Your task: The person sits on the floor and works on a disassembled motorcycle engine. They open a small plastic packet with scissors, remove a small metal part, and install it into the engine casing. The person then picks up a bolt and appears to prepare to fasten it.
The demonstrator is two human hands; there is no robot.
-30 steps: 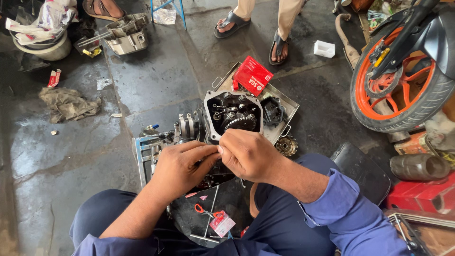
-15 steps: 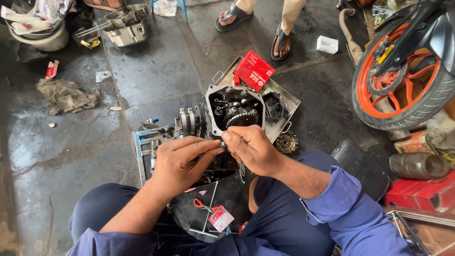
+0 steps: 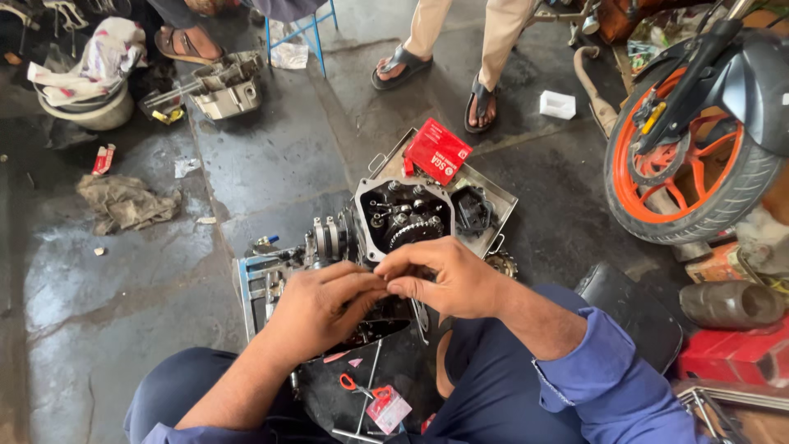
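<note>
An open engine cylinder head (image 3: pixel 407 215) with a sprocket and dark oily parts sits in a metal tray (image 3: pixel 503 200) on the floor in front of me. My left hand (image 3: pixel 320 311) and my right hand (image 3: pixel 450 281) meet just below it, over a second dark engine part. Both hands' fingertips are pinched together at one spot on a small part that they mostly hide. A red cardboard box (image 3: pixel 437 150) leans on the tray's far edge.
A person's sandalled feet (image 3: pixel 481 103) stand beyond the tray. A motorcycle's orange-rimmed front wheel (image 3: pixel 686 173) is at the right, with a red container (image 3: pixel 731 353) below it. A dirty rag (image 3: pixel 123 201), an engine casing (image 3: pixel 226 86) and a red-handled tool (image 3: pixel 362 385) lie around.
My hands have come down off the cylinder head towards me, and their fingertips have closed together at one spot.
</note>
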